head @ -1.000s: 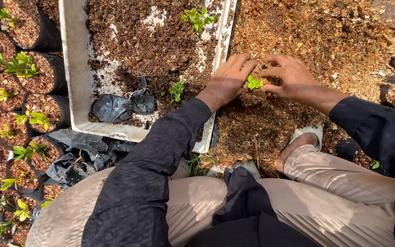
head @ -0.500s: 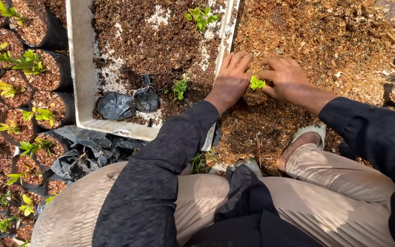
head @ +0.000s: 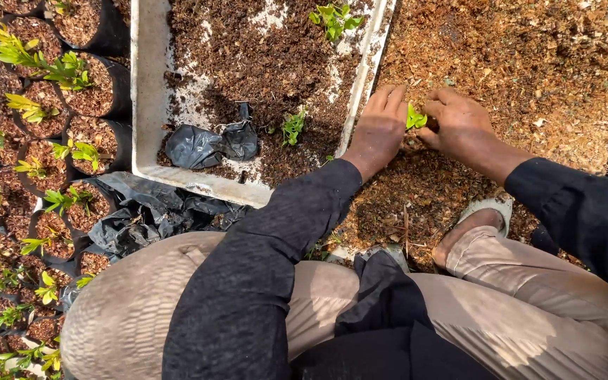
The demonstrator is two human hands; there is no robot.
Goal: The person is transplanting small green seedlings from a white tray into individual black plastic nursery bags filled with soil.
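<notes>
- Nearest, the person's tan trousers (head: pixel 388 309) and black sleeves fill the lower view; a foot in a pale sandal (head: pixel 483 211) rests on the brown mulch ground (head: pixel 515 63) at near right.
- At near left, crumpled empty black grow bags (head: pixel 142 222) lie just beside the near edge of a white tray (head: pixel 150 91).
- Down the left side stand rows of black bags filled with brown mix, each bearing a small green seedling (head: pixel 65 70).
- Inside the tray, dark potting mix is spread thin; one crumpled black bag (head: pixel 202 144) lies in its near part, a small green sprout (head: pixel 292 127) to its right, and another clump of sprouts (head: pixel 333 17) at the far end.
- Just right of the tray's right rim, the left hand (head: pixel 378 130) lies fingers-down on the mulch, its grip loose and open, pressed against the soil beside a small green seedling (head: pixel 415 118).
- The right hand (head: pixel 462 127) sits on the seedling's other side, fingers curled inward around the base; whether the grip pinches the stem cannot be told.
- The seedling stands upright between the two hands, in the mulch outside the tray.
</notes>
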